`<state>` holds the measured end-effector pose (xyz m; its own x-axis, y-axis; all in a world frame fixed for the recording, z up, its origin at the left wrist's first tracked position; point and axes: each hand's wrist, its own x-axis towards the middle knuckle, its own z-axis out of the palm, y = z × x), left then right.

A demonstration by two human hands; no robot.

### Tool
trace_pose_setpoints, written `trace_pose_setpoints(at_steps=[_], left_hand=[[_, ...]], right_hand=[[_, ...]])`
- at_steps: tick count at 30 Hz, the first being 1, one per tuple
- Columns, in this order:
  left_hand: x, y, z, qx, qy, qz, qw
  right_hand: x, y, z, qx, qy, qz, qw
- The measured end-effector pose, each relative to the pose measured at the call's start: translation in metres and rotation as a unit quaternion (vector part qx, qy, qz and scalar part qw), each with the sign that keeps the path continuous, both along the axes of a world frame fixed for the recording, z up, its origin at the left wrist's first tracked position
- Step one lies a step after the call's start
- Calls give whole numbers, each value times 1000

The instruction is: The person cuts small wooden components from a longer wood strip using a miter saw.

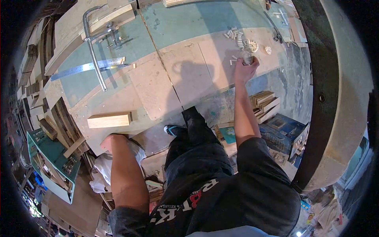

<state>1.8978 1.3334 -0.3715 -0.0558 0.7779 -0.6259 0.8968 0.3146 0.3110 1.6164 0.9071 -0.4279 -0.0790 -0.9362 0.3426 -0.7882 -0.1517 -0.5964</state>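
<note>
On the right part of the worktable, my right hand (245, 72) is closed around a small clear container (248, 58), which looks like a cup or jar. Just beyond it lie several short wooden dowels (239, 39), some loose and some in a tight cluster. My left hand (110, 141) rests at the table's near left edge, its fingers mostly hidden from view. Close by, a rectangular wooden block (109, 120) lies flat on the tabletop.
A metal bar clamp (94, 59) extends over the table at upper left, by a steel ruler (89, 68). Stacked wood pieces (265, 103) and a dark blue box (282, 132) stand below the right side. A green crate (53, 166) is at lower left; a large machine frame (335, 87) rises at right.
</note>
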Motion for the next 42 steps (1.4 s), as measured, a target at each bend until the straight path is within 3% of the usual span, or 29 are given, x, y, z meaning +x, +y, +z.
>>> trace_pose_setpoints(at_steps=[17,20,22,26,28,29,32,35,37,40,42], left_hand=[[0,-2,0,21,-41,-1,999],[-3,-2,-2,23,-40,10,999],[-3,-1,-2,26,-43,22,999],[-2,0,-3,33,-49,32,998],[-3,2,-4,38,-49,32,998],[-5,3,-4,39,-49,33,997],[-3,1,-2,39,-51,36,997],[-1,-1,-2,38,-56,41,997],[-6,5,-4,39,-59,41,997],[-11,7,-1,39,-67,40,996],[-14,9,-1,40,-79,46,995]], right_hand=[[0,0,0,-13,-6,22,1000],[-2,-1,1,-17,-47,-4,999],[-12,-13,-12,-72,-158,-31,984],[-34,-27,-10,-26,-232,10,972],[-32,-26,16,104,-46,-12,993],[-35,-27,14,104,-44,-11,994],[-51,-39,-9,46,15,-26,998],[-70,-60,-18,-7,-78,-13,997],[-75,-67,-1,-96,79,19,992],[-53,-72,44,-80,166,110,977],[-34,-80,55,-71,145,152,975]])
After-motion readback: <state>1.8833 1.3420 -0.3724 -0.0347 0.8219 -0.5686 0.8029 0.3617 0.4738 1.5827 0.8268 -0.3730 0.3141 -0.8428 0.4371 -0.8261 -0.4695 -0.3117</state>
